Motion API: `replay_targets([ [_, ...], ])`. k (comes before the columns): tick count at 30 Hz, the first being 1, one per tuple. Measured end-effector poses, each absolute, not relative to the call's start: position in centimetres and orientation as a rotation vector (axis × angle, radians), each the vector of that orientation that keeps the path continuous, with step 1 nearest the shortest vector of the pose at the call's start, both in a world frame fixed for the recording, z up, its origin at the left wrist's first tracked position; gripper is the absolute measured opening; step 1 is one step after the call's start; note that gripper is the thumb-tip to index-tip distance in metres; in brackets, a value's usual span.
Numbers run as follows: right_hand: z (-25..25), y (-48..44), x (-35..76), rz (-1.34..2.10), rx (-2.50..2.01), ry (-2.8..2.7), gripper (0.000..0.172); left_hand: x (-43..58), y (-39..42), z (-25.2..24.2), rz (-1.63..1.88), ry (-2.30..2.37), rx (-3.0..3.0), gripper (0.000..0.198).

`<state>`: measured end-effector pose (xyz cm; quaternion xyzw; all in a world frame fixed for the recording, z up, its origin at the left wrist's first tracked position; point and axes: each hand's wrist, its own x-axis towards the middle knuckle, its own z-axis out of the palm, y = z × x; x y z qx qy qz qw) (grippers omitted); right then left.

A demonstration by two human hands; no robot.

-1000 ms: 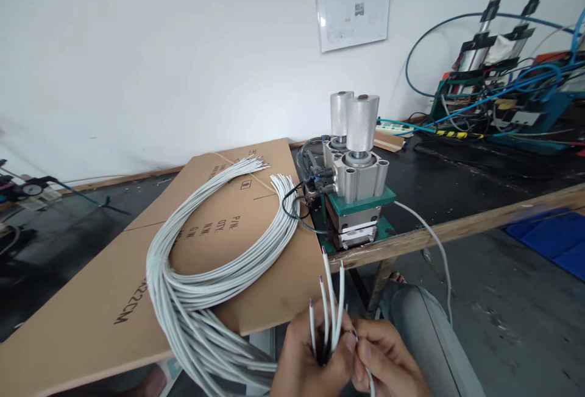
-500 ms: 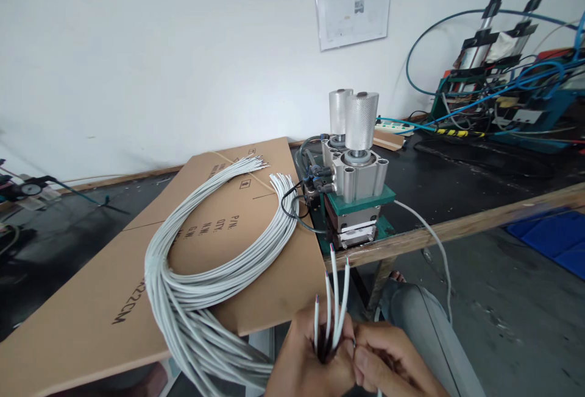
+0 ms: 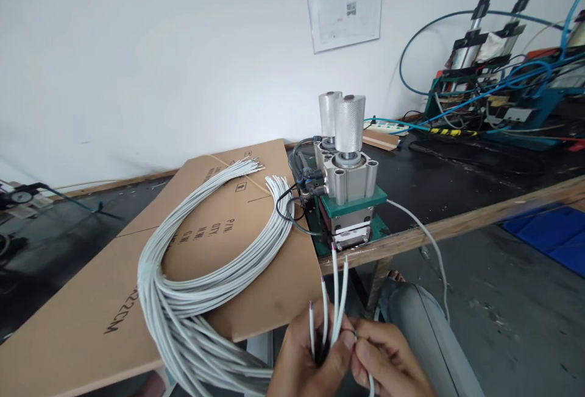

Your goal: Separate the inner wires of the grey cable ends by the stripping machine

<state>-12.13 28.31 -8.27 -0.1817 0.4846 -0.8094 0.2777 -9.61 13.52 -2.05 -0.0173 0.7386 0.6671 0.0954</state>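
Several white cables [image 3: 336, 290] stand up out of my left hand [image 3: 308, 354], which is closed round them at the bottom of the head view. Their tips show small coloured ends. Close against it, my right hand [image 3: 388, 357] pinches another white cable [image 3: 371, 383], whose end lies between the fingertips of both hands. A large looped bundle of white cables [image 3: 155, 269] rests on the cardboard to the left. Just beyond my hands, a pneumatic device [image 3: 350, 181] with two knurled cylinders stands at the table edge.
Printed cardboard [image 3: 274, 293] covers the left part of the black table [image 3: 429, 172]. At the back right are another machine [image 3: 475, 74] with blue hoses and a power strip [image 3: 388, 126]. A paper sheet [image 3: 346, 10] hangs on the wall. My knee is below right.
The view has shifted slightly, so the table and device appear a little further left. The cables in my left hand have spread slightly, and more of the cable below my right fingers shows.
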Motion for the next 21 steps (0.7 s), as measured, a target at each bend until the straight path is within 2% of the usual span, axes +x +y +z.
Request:
replay_targets([
  [2, -9.7, 27.4, -12.0, -2.243, -0.472, 1.079, 0.057, -9.4, 13.6, -1.5, 2.001, 2.152, -0.135, 0.063],
  [6, -10.9, 26.2, -11.7, -2.285, -0.473, 0.852, 0.052, -9.3, 14.0, -0.3, 2.093, 2.062, -0.179, 0.065],
  [12, -10.5, 26.0, -11.9, -2.320, -0.471, 0.815, 0.054, -9.3, 14.3, -0.7, 2.146, 2.090, -0.207, 0.062],
  [18, -10.4, 26.2, -12.2, -2.331, -0.341, 0.780, 0.049, -9.5, 15.1, -0.3, 2.271, 2.199, -0.250, 0.060],
  [21, -10.0, 26.3, -12.4, -2.349, -0.309, 0.815, 0.052, -9.7, 15.5, -0.6, 2.288, 2.287, -0.277, 0.061],
])
